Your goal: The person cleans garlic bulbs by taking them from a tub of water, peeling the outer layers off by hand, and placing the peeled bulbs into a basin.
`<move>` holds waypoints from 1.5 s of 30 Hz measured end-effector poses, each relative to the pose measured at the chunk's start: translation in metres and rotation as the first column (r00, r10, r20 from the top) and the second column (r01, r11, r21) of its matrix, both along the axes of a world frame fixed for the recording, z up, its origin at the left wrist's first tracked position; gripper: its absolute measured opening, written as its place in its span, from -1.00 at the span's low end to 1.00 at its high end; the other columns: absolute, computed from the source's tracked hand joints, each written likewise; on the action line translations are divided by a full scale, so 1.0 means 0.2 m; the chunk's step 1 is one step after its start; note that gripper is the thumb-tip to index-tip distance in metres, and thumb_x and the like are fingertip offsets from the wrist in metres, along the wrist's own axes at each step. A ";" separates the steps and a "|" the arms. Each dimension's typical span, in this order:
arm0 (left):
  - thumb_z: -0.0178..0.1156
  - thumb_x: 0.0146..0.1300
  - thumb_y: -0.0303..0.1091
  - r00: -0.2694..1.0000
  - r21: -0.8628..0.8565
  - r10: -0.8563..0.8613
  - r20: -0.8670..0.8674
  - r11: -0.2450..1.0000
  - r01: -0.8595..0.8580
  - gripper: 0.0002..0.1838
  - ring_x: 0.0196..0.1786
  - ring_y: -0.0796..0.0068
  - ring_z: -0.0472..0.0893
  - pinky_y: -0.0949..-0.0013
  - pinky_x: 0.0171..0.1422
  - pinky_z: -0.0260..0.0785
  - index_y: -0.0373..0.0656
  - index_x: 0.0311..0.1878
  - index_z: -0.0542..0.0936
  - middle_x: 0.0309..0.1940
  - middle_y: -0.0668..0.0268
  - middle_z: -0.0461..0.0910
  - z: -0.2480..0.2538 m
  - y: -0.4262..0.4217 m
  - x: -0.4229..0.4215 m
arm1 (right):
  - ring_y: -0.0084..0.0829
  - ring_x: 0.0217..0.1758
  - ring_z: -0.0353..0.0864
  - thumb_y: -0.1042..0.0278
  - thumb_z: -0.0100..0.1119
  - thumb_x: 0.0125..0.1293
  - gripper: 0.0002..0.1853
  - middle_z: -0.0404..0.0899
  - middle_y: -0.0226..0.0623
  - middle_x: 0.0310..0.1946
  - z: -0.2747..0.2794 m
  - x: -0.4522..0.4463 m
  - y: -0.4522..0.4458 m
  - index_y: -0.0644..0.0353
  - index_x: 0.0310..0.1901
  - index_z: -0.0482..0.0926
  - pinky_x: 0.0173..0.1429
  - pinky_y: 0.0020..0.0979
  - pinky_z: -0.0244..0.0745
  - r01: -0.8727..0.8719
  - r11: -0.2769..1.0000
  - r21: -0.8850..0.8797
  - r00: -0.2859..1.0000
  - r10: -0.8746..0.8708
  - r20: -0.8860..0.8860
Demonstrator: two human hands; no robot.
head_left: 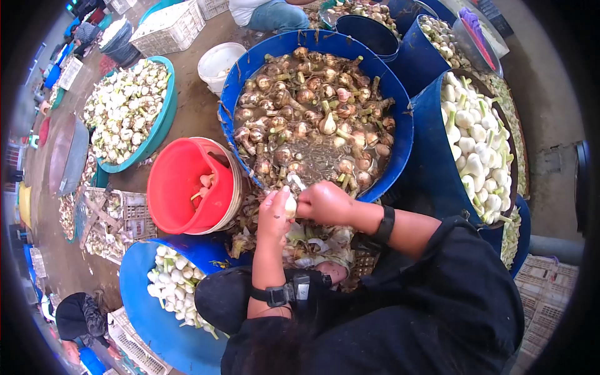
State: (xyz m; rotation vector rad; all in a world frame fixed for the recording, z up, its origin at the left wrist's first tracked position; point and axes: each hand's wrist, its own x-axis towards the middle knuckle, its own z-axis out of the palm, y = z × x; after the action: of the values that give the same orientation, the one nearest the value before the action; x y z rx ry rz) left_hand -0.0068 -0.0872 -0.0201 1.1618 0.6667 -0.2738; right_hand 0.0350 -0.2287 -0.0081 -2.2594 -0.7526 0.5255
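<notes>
Over the near rim of a blue tub (406,134) of unpeeled garlic in water, my two hands are close together. My left hand (272,217) is closed around a white garlic bulb (290,207). Beside it on the right, my right hand (325,203) has its fingers bent in a pinch at the bulb, with a pale strip of skin (295,181) near the fingertips; what exactly they grip is too small to tell. Loose peelings (312,244) lie beneath both hands.
A red bucket (169,187) with a few bulbs stands left. Peeled garlic fills a blue barrel (431,125) at right, a blue tub (137,294) at lower left and a teal basin (167,112). Other people sit at the top (278,15) and lower left (78,315).
</notes>
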 end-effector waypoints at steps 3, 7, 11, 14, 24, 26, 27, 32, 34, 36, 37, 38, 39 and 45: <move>0.04 0.22 -0.09 1.000 -0.167 -0.005 0.028 0.986 0.010 -0.74 -0.77 0.65 0.30 0.63 -0.81 -0.07 -0.09 -0.37 0.45 -0.67 0.41 0.40 0.01 0.01 -0.01 | -0.21 -0.62 0.51 0.28 0.09 0.07 -0.80 0.50 -0.06 -0.62 -0.02 0.02 -0.03 0.25 -0.51 0.54 -0.44 -0.28 0.42 0.331 0.937 0.110 0.672 -0.152 -0.725; 0.02 0.23 -0.09 0.999 -0.087 -0.035 -0.007 0.996 0.035 -0.71 -0.78 0.65 0.31 0.62 -0.83 -0.06 -0.13 -0.38 0.44 -0.67 0.38 0.41 0.01 0.02 -0.01 | -0.15 -0.56 0.51 0.29 0.08 0.10 -0.82 0.53 -0.10 -0.58 0.03 -0.05 -0.05 0.21 -0.51 0.52 -0.43 -0.26 0.43 -0.008 0.984 0.177 0.998 -0.002 0.056; 0.00 0.24 -0.10 0.995 -0.102 -0.063 -0.076 0.993 0.055 -0.70 -0.79 0.64 0.30 0.61 -0.84 -0.06 -0.16 -0.37 0.46 -0.67 0.35 0.41 0.00 0.03 -0.02 | -0.08 -0.52 0.50 0.31 0.06 0.03 -0.87 0.50 -0.12 -0.57 0.03 -0.08 -0.05 0.16 -0.48 0.54 -0.39 -0.19 0.43 -0.110 0.993 -0.046 0.970 0.118 0.213; -0.06 0.27 -0.11 0.992 -0.144 -0.104 -0.070 0.985 0.093 -0.68 -0.80 0.65 0.26 0.62 -0.82 -0.06 -0.19 -0.29 0.50 -0.69 0.35 0.41 -0.01 0.03 -0.03 | -0.22 -0.56 0.53 0.34 0.04 0.11 -0.85 0.51 -0.20 -0.61 0.04 -0.08 -0.03 0.21 -0.47 0.53 -0.44 -0.28 0.47 0.000 1.000 0.010 0.998 -0.001 0.063; -0.04 0.24 -0.38 0.899 0.214 -0.359 0.252 0.926 0.310 -0.52 -0.14 0.60 0.46 0.53 -0.07 0.32 -0.22 0.25 0.29 -0.06 0.31 0.50 0.00 0.00 -0.06 | -0.56 -0.64 0.33 0.30 0.11 0.20 -0.75 0.39 -0.29 -0.74 -0.04 -0.09 -0.08 0.32 -0.52 0.51 -0.50 -0.43 0.34 0.293 0.938 0.184 0.923 -0.227 -0.311; 0.00 0.17 -0.52 0.840 0.381 -0.446 0.310 0.867 0.320 -0.49 0.01 0.33 0.48 0.38 0.11 0.30 -0.20 0.24 0.31 0.06 0.19 0.47 0.00 -0.01 -0.10 | -0.54 -0.66 0.34 0.30 0.12 0.21 -0.75 0.44 -0.26 -0.71 -0.15 -0.06 -0.07 0.31 -0.51 0.53 -0.51 -0.40 0.33 0.495 0.853 0.166 0.794 -0.365 -0.487; 0.03 0.12 -0.55 0.745 0.646 -0.573 0.343 0.719 0.255 -0.45 0.12 0.26 0.42 0.35 0.19 0.24 -0.22 0.25 0.29 0.14 0.12 0.38 0.07 -0.03 -0.12 | -0.54 -0.64 0.39 0.31 0.08 0.23 -0.76 0.49 -0.28 -0.66 -0.14 -0.03 -0.07 0.30 -0.48 0.54 -0.51 -0.41 0.38 0.600 0.786 0.152 0.614 -0.330 -0.717; 0.07 0.03 -0.62 0.612 0.943 -0.729 0.305 0.319 -0.090 -0.55 0.02 0.01 0.49 0.21 0.14 0.32 -0.21 0.08 0.47 -0.02 0.04 0.50 0.00 -0.03 -0.12 | -0.54 -0.49 0.54 0.32 0.00 0.30 -0.79 0.57 -0.34 -0.46 -0.08 -0.01 -0.05 0.27 -0.37 0.54 -0.41 -0.45 0.51 0.691 0.710 0.133 0.344 -0.161 -0.925; 0.08 0.11 -0.58 0.682 0.843 -0.557 0.474 0.511 -0.170 -0.68 -0.11 0.14 0.57 0.25 0.00 0.42 -0.27 -0.02 0.52 -0.13 0.11 0.57 -0.08 -0.02 -0.11 | -0.54 -0.33 0.55 0.32 0.00 0.30 -0.79 0.57 -0.31 -0.37 -0.04 -0.04 -0.03 0.27 -0.36 0.53 -0.23 -0.46 0.50 0.884 0.388 0.261 0.263 0.050 -0.964; 0.07 0.19 -0.53 0.922 0.037 0.188 0.338 0.976 -0.213 -0.76 -0.21 0.36 0.60 0.35 -0.14 0.48 -0.28 -0.06 0.52 -0.17 0.21 0.59 -0.09 -0.01 -0.08 | -0.54 -0.20 0.52 0.32 0.00 0.31 -0.80 0.56 -0.30 -0.27 0.04 -0.08 -0.06 0.28 -0.30 0.53 -0.05 -0.47 0.44 0.846 0.349 0.403 0.370 0.161 -0.915; 0.07 0.24 -0.42 0.899 -0.281 0.374 0.228 0.909 -0.307 -0.78 -0.24 0.40 0.60 0.41 -0.15 0.48 -0.19 -0.05 0.49 -0.22 0.26 0.59 -0.07 -0.01 -0.08 | -0.54 -0.19 0.51 0.32 -0.01 0.31 -0.80 0.56 -0.31 -0.27 0.08 -0.10 -0.11 0.28 -0.27 0.53 -0.03 -0.46 0.41 0.590 0.599 0.542 0.629 0.080 -0.773; 0.07 0.24 -0.42 0.897 -0.278 0.378 0.229 0.909 -0.312 -0.78 -0.24 0.40 0.60 0.41 -0.15 0.48 -0.19 -0.05 0.49 -0.22 0.26 0.59 -0.06 0.02 -0.07 | -0.54 -0.19 0.50 0.32 -0.01 0.32 -0.80 0.56 -0.33 -0.27 0.10 -0.12 -0.15 0.28 -0.23 0.53 -0.02 -0.46 0.39 0.263 0.802 0.536 0.836 0.088 -0.542; 0.07 0.24 -0.39 0.892 -0.403 0.444 0.079 0.833 -0.379 -0.79 -0.25 0.42 0.60 0.44 -0.16 0.48 -0.18 -0.07 0.48 -0.24 0.28 0.58 -0.06 0.05 -0.07 | -0.55 -0.17 0.49 0.31 -0.02 0.32 -0.78 0.55 -0.35 -0.31 0.11 -0.15 -0.18 0.28 -0.18 0.52 -0.04 -0.47 0.37 0.329 0.716 0.616 0.802 0.133 -0.583; 0.08 0.24 -0.39 0.853 -0.174 0.493 0.171 0.867 -0.466 -0.89 -0.39 0.61 0.50 0.52 -0.32 0.40 -0.18 -0.21 0.47 -0.39 0.37 0.52 0.01 0.05 -0.08 | -0.35 -0.30 0.59 0.10 0.12 0.20 -0.66 0.58 -0.18 -0.37 0.28 -0.08 -0.19 0.23 -0.20 0.52 -0.18 -0.37 0.43 0.093 0.953 0.288 0.913 0.034 -0.407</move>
State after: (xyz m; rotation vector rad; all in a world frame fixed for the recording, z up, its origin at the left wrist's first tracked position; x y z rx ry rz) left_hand -0.0235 -0.0766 -0.0186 0.8512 0.7186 0.2303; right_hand 0.0190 -0.2661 0.0474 -1.7917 -0.5395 0.7819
